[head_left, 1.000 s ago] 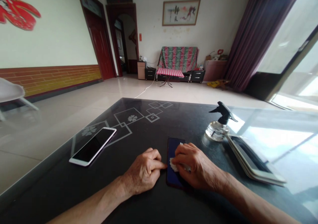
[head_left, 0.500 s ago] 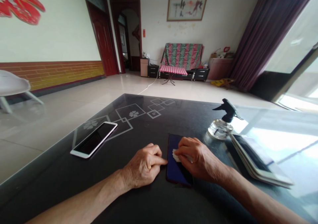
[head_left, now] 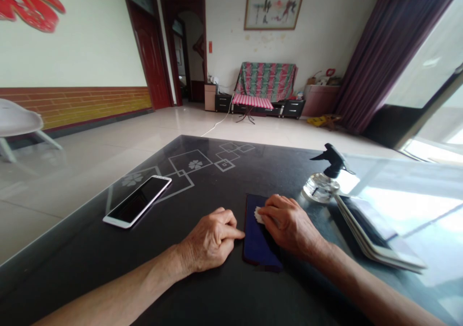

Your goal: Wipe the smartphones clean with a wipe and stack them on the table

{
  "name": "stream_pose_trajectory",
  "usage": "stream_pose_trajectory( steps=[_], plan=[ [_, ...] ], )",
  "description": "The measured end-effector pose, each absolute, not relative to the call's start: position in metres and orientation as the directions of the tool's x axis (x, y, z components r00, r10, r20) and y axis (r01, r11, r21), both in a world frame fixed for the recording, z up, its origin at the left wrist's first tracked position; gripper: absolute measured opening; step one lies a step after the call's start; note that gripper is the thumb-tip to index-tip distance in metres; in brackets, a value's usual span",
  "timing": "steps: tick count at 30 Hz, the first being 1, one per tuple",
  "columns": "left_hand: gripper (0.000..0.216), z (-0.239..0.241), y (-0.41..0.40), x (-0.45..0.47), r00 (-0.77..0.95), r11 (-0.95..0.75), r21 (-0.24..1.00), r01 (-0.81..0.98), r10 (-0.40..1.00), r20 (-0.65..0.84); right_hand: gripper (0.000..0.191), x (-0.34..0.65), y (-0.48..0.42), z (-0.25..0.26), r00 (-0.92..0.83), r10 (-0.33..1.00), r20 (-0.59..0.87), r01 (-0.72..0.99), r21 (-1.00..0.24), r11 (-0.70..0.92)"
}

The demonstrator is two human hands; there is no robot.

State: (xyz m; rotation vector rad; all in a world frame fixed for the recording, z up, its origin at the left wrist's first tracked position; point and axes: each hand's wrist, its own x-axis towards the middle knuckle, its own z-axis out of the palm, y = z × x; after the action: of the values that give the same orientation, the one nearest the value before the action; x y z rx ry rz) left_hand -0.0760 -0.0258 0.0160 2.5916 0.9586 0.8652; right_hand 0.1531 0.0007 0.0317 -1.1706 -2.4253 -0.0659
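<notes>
A dark blue phone point(head_left: 257, 244) lies flat on the black glass table point(head_left: 202, 191). My left hand point(head_left: 210, 241) rests curled beside it, with its fingertips pressed against the phone's left edge. My right hand point(head_left: 287, 224) lies over the phone's upper part, fingers closed on a small white wipe point(head_left: 259, 215) that presses on the screen.
A white-framed phone point(head_left: 138, 199) lies to the left on the table. A clear spray bottle point(head_left: 323, 181) with a black trigger stands at the right, beside a stack of devices point(head_left: 376, 234). A white chair point(head_left: 18, 123) stands at the far left on the floor.
My right hand has slid the wipe up the phone's screen, away from me. My left hand has stayed at the phone's left edge. The camera has shifted slightly.
</notes>
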Motion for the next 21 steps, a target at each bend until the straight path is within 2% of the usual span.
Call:
stream_pose_trajectory(
  steps=[10, 16, 21],
  plan=[
    [0.042, 0.016, -0.027, -0.077, 0.618, -0.744, 0.432, 0.51, 0.666, 0.417, 0.016, 0.137, -0.033, 0.052, -0.739, 0.62, 0.262, 0.571, -0.243, 0.784],
    [0.039, 0.015, -0.027, -0.076, 0.611, -0.74, 0.424, 0.522, 0.671, 0.42, 0.02, 0.147, -0.01, 0.036, -0.567, 0.733, 0.374, 0.736, -0.17, 0.656],
    [0.04, 0.012, -0.026, -0.076, 0.595, -0.738, 0.436, 0.516, 0.674, 0.437, 0.022, 0.148, -0.002, 0.033, -0.487, 0.784, 0.386, 0.811, -0.132, 0.569]
  ],
)
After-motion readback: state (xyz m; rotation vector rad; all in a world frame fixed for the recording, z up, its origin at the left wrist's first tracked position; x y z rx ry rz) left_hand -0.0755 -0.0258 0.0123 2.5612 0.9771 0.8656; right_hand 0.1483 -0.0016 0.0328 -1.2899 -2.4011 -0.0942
